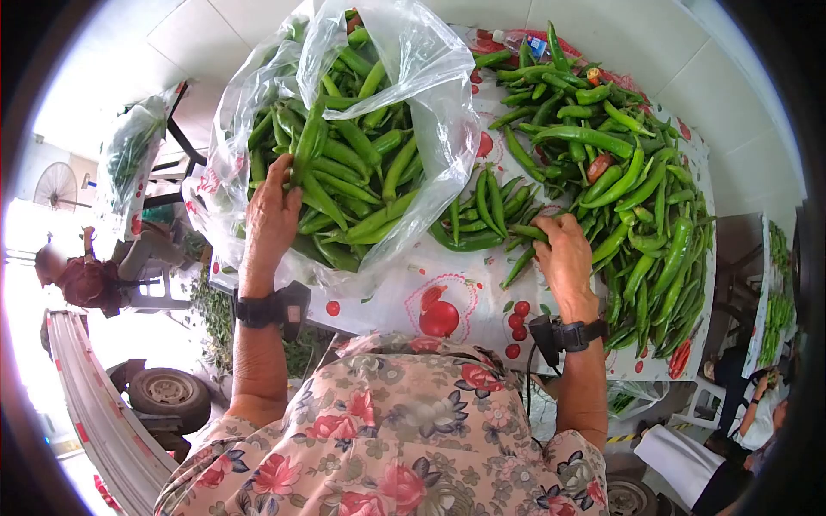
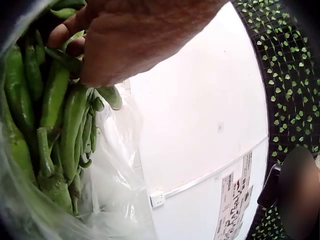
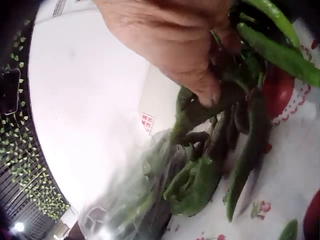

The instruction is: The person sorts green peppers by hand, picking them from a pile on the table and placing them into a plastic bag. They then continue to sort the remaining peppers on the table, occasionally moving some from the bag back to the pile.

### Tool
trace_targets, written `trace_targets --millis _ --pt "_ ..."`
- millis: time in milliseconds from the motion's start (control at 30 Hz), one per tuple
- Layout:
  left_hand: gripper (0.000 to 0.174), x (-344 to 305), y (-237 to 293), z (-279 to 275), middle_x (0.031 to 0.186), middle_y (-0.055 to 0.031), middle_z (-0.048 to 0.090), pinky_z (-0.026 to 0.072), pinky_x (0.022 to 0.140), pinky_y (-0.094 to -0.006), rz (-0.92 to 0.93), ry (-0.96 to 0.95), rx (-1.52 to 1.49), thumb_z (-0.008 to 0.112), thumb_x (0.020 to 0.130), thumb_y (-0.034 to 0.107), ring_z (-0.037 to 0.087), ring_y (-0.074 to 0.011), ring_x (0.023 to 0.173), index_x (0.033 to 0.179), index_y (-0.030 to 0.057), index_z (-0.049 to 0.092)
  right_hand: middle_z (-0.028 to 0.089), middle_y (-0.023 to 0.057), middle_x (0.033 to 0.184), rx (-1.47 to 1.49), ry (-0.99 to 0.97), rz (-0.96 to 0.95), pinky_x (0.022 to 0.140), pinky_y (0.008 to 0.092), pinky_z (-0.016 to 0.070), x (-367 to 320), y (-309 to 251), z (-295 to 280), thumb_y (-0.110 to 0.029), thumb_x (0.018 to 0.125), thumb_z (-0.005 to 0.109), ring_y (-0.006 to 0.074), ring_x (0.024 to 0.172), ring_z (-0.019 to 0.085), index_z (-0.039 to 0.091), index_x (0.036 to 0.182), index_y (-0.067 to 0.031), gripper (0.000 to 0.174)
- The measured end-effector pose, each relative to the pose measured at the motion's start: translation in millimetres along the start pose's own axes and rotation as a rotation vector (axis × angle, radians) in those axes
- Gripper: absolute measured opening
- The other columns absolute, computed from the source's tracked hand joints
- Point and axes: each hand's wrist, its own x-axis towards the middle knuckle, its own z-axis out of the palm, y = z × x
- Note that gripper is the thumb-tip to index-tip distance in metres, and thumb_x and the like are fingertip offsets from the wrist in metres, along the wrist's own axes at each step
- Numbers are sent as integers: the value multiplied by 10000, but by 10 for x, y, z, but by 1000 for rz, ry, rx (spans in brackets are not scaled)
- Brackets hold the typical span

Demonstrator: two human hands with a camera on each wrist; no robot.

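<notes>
Green peppers (image 1: 344, 163) fill a clear plastic bag (image 1: 443, 103) at the left of the table. The left hand (image 1: 274, 215) is at the bag's left side, its fingers round a long pepper (image 1: 307, 142) that points up. In the left wrist view, that hand (image 2: 135, 45) is over peppers (image 2: 55, 95) inside the bag. The right hand (image 1: 565, 258) pinches a green pepper (image 1: 527, 232) beside a small group of peppers (image 1: 490, 206) between bag and pile. In the right wrist view, the thumb of the right hand (image 3: 175, 45) presses on a dark green pepper (image 3: 225, 97).
A large pile of green peppers (image 1: 637, 206) covers the table's right side. The printed tablecloth (image 1: 387, 301) shows in front. A plastic bottle (image 1: 520, 43) lies at the back. A seated person (image 1: 86, 279) and a wheel (image 1: 168, 391) are at left, with people at lower right.
</notes>
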Motion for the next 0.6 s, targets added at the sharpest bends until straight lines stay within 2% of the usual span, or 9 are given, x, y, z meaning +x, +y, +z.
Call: trace_targets --millis 67,167,200,300,333,433,467,567,600 --pt "521 -7 -14 -1 1120 -205 633 487 869 -429 22 3 -6 581 862 47 623 -364 1014 1360 134 455 576 163 1108 59 109 -126 851 411 487 9 78 -34 -6 741 686 336 995 582 620 1109 -51 377" --pt "524 -9 -42 15 1104 -202 635 484 863 -432 62 27 -9 581 859 49 622 -364 1001 1361 130 456 563 161 1197 256 288 -196 827 375 504 54 38 -120 -16 780 678 299 1044 579 571 1157 -43 393" --pt "525 -7 -48 21 1097 -200 635 483 860 -433 61 29 1 581 858 50 622 -362 993 1362 130 456 599 160 1143 572 202 6 770 346 516 5 -31 -167 -40 823 663 267 972 608 524 1182 -28 385" --pt "529 -6 -59 34 1079 -194 634 481 851 -435 57 30 26 582 857 52 621 -356 972 1364 130 455 634 162 1013 736 162 158 724 330 520 -35 -167 -323 -75 848 662 248 859 628 514 1181 -15 369" --pt "530 -5 -62 41 1076 -193 633 481 848 -435 54 31 30 583 856 52 620 -354 967 1365 129 455 646 169 916 699 107 228 714 347 520 -30 -222 -349 -89 836 665 260 786 646 525 1156 -4 359" --pt "537 -4 -39 39 1077 -192 630 479 846 -432 34 21 27 588 852 50 617 -350 964 1367 125 454 643 174 941 274 1 58 757 387 517 -67 -123 -125 -63 796 670 287 860 643 542 1153 -13 382" --pt "540 -4 -31 35 1079 -193 629 479 846 -430 25 15 24 590 850 49 616 -348 966 1368 124 453 627 158 1017 162 -22 -22 873 441 471 -93 -52 24 -55 744 687 320 991 598 560 1148 -24 425" --pt "549 -11 -28 28 1092 -194 625 478 853 -427 23 10 22 596 848 47 616 -345 972 1373 120 449 595 131 1104 -11 91 -172 966 474 397 -129 -45 303 -65 709 712 338 1086 529 567 1153 -37 468" --pt "551 -14 -27 25 1096 -194 624 478 856 -425 22 10 20 596 849 46 616 -344 975 1374 120 449 564 116 1194 3 32 -136 978 480 375 -160 -47 319 -95 719 715 331 1119 506 568 1163 -44 471"
